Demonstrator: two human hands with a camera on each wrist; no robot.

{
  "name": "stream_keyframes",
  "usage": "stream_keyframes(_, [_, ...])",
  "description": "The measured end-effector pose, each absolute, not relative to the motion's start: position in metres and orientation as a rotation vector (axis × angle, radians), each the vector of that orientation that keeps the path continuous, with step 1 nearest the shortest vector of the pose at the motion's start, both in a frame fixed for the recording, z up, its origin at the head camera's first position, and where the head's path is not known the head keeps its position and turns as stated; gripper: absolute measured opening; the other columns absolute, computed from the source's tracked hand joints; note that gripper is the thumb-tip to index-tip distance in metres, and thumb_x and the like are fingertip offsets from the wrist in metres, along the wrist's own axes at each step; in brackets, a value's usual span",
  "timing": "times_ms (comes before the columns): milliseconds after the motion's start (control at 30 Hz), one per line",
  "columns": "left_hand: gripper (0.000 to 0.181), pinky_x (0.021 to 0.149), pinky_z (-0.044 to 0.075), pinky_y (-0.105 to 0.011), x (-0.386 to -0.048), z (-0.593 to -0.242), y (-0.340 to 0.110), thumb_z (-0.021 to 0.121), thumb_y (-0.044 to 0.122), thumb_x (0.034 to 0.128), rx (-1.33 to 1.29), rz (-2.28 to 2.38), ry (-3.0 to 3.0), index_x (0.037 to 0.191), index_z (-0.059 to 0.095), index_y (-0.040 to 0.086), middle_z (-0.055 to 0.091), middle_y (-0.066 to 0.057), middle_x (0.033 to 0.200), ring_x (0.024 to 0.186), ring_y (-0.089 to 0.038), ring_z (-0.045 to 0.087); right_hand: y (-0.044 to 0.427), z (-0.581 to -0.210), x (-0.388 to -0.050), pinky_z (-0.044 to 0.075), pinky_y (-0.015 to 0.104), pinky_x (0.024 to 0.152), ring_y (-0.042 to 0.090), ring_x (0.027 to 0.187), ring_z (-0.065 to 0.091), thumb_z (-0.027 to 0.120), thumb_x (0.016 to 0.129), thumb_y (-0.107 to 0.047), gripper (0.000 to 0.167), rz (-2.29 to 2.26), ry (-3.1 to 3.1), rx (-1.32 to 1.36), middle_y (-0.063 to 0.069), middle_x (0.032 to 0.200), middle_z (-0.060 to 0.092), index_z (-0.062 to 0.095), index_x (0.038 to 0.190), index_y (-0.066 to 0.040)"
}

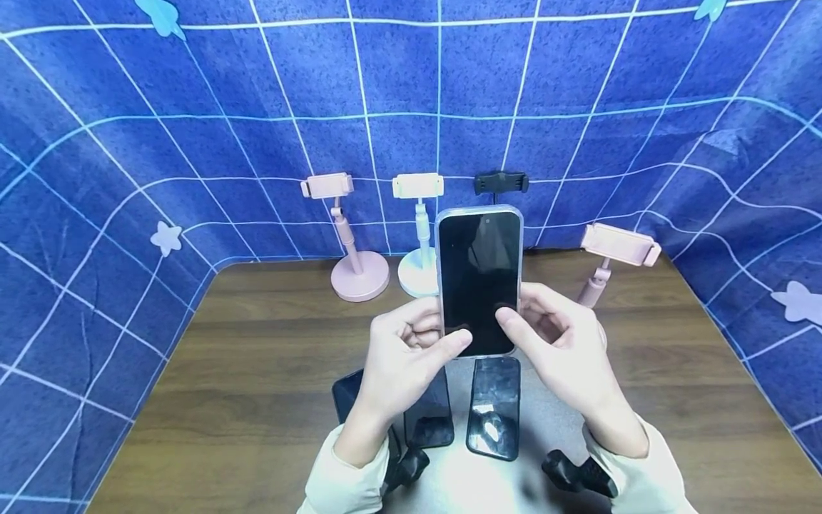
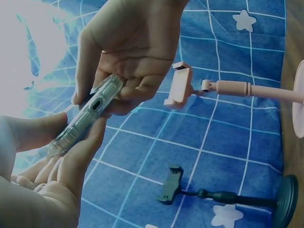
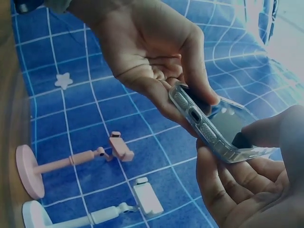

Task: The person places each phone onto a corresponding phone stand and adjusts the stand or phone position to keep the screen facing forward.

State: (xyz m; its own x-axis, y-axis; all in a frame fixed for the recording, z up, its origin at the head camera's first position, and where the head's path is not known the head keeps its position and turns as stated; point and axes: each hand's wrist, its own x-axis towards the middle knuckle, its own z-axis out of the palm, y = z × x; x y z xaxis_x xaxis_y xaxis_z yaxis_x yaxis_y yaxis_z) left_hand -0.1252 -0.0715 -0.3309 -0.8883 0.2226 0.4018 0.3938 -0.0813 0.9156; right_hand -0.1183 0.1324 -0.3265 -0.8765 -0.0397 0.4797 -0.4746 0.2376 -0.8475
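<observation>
Both hands hold one phone (image 1: 480, 278) upright in a clear case, its dark screen toward the head camera. The left hand (image 1: 404, 357) grips its lower left side, thumb on the screen and fingers behind. On the lower right side, the right hand (image 1: 568, 350) grips it the same way. In the left wrist view, the phone's port edge (image 2: 96, 105) shows between the left hand (image 2: 133, 52) and the right hand (image 2: 52, 175). The right wrist view shows that edge (image 3: 194, 115) too, with the right hand (image 3: 152, 52) and the left hand (image 3: 256, 175) around the case.
Behind the phone stand a pink holder (image 1: 359, 275), a white holder (image 1: 419, 187) and a black holder (image 1: 501, 183). Another pink holder (image 1: 620, 245) is at the right. Phones lie below the hands: one at centre (image 1: 494, 407), one left of it (image 1: 432, 417), another (image 1: 347, 392) partly hidden.
</observation>
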Motion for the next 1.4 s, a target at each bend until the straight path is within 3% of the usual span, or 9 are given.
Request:
stream_keyframes(100, [0.029, 0.045, 0.028, -0.019, -0.124, -0.33, -0.073, 0.076, -0.003, 0.0866, -0.719, -2.094, -2.029, 0.115, 0.072, -0.001, 0.06, 0.005, 0.068, 0.048, -0.001, 0.035, 0.131, -0.327, -0.117, 0.045, 0.021, 0.055, 0.005, 0.064, 0.059, 0.071, 0.091, 0.003, 0.024, 1.688, -2.12, 0.51, -0.008, 0.082, 0.073, 0.075, 0.111, -0.01])
stream_keyframes(233, [0.025, 0.043, 0.022, -0.024, -0.123, -0.328, -0.075, 0.074, -0.005, 0.0874, -0.742, -2.092, -1.998, 0.112, 0.071, -0.003, 0.05, 0.007, 0.064, 0.048, -0.001, 0.029, 0.129, -0.33, -0.117, 0.053, 0.018, 0.064, 0.006, 0.075, 0.068, 0.068, 0.088, 0.015, 0.035, 1.813, -2.009, 0.702, -0.005, 0.092, 0.076, 0.068, 0.12, 0.002])
stream_keyframes(433, [0.027, 0.042, 0.025, -0.025, -0.12, -0.324, -0.077, 0.073, -0.003, 0.0888, -0.73, -2.083, -2.009, 0.116, 0.071, -0.003, 0.064, -0.006, 0.072, 0.048, -0.001, 0.031, 0.126, -0.331, -0.117, 0.061, 0.028, 0.065, 0.011, 0.087, 0.073, 0.063, 0.09, 0.018, 0.042, 1.964, -1.929, 0.838, 0.0, 0.106, 0.077, 0.06, 0.13, 0.007])
stream_keyframes(667, [0.031, 0.05, 0.036, -0.016, -0.119, -0.322, -0.075, 0.073, -0.002, 0.0898, -0.701, -2.126, -2.051, 0.12, 0.07, -0.002, 0.073, -0.017, 0.084, 0.051, 0.0, 0.044, 0.127, -0.329, -0.114, 0.06, 0.024, 0.068, 0.01, 0.086, 0.074, 0.066, 0.088, 0.019, 0.044, 1.904, -1.939, 0.791, 0.0, 0.103, 0.079, 0.063, 0.129, 0.004])
stream_keyframes(733, [0.032, 0.054, 0.041, -0.016, -0.119, -0.321, -0.074, 0.073, -0.001, 0.0904, -0.696, -2.136, -2.055, 0.122, 0.07, -0.001, 0.077, -0.02, 0.096, 0.054, -0.001, 0.05, 0.128, -0.329, -0.114, 0.06, 0.024, 0.068, 0.01, 0.085, 0.074, 0.066, 0.088, 0.019, 0.044, 1.897, -1.943, 0.785, 0.0, 0.103, 0.079, 0.063, 0.129, 0.004])
stream_keyframes(800, [0.031, 0.051, 0.038, -0.016, -0.118, -0.321, -0.074, 0.073, 0.0, 0.0909, -0.697, -2.123, -2.056, 0.122, 0.07, -0.001, 0.076, -0.02, 0.094, 0.052, -0.001, 0.046, 0.128, -0.329, -0.113, 0.06, 0.027, 0.064, 0.01, 0.084, 0.074, 0.066, 0.088, 0.018, 0.043, 1.917, -1.948, 0.786, -0.001, 0.103, 0.079, 0.063, 0.129, 0.004])
stream_keyframes(933, [0.026, 0.045, 0.028, -0.02, -0.117, -0.322, -0.075, 0.073, 0.001, 0.0914, -0.697, -2.076, -2.054, 0.117, 0.072, 0.001, 0.067, -0.006, 0.073, 0.049, -0.001, 0.035, 0.128, -0.33, -0.113, 0.06, 0.031, 0.06, 0.01, 0.082, 0.073, 0.066, 0.089, 0.017, 0.042, 1.927, -1.969, 0.784, -0.002, 0.102, 0.078, 0.062, 0.129, 0.004])
stream_keyframes(1067, [0.018, 0.044, 0.018, -0.024, -0.115, -0.323, -0.076, 0.074, 0.002, 0.0918, -0.686, -2.031, -2.064, 0.11, 0.072, 0.003, 0.037, 0.004, 0.061, 0.049, -0.004, 0.023, 0.126, -0.329, -0.113, 0.06, 0.033, 0.058, 0.01, 0.077, 0.072, 0.067, 0.09, 0.015, 0.042, 1.888, -2.012, 0.765, -0.004, 0.099, 0.078, 0.063, 0.129, 0.001])
stream_keyframes(1400, [0.019, 0.042, 0.018, -0.025, -0.114, -0.323, -0.075, 0.073, 0.005, 0.0937, -0.682, -2.037, -2.078, 0.113, 0.071, 0.003, 0.037, 0.004, 0.06, 0.047, -0.005, 0.023, 0.127, -0.328, -0.112, 0.057, 0.028, 0.053, 0.012, 0.063, 0.069, 0.069, 0.091, 0.011, 0.041, 1.791, -2.05, 0.736, -0.005, 0.096, 0.078, 0.065, 0.129, -0.003])
